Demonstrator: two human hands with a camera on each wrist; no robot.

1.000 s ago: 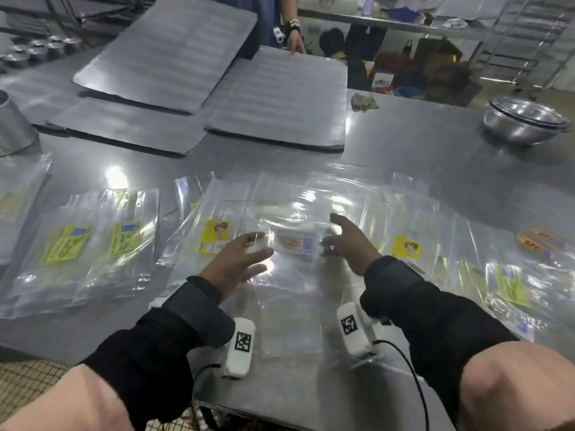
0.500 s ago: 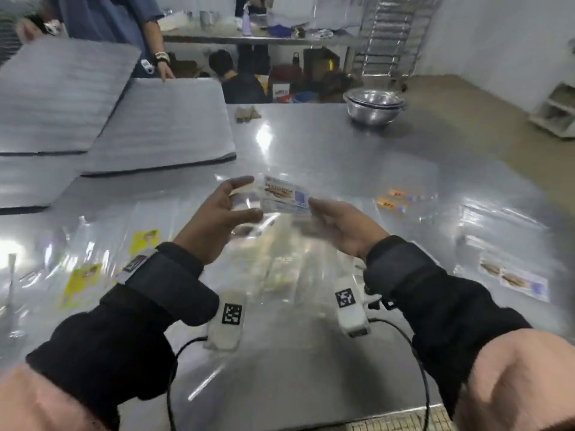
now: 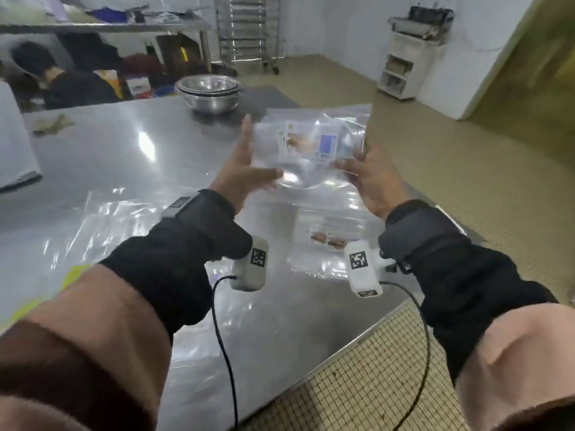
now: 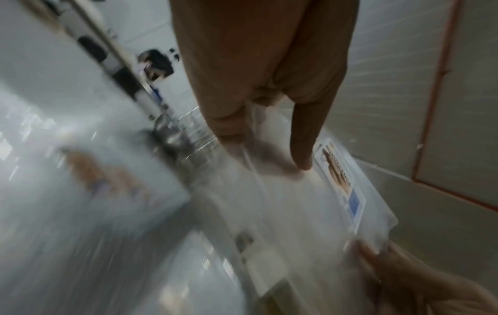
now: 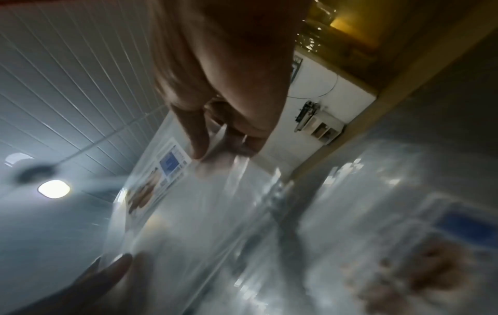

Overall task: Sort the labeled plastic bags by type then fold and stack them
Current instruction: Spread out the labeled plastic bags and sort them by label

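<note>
Clear labeled bag [image 3: 314,181] held up above steel table [image 3: 124,157], label toward wearer. At its 9 o'clock edge the left hand [image 3: 242,178] pinches it, thumb in front; at 4 o'clock the right hand [image 3: 370,181] pinches it. Below at 6 o'clock, other bags [image 3: 329,241] lie flat; at 11 o'clock, stacked bowls [image 3: 208,91].

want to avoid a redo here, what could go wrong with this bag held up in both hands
The bag looks slick and is pinched only at its sides by the left hand and right hand, so it could slip. It hangs near the edge of the table, so a drop might reach the floor. Setting it down could nudge the pile of bags lying close to that edge.
</note>
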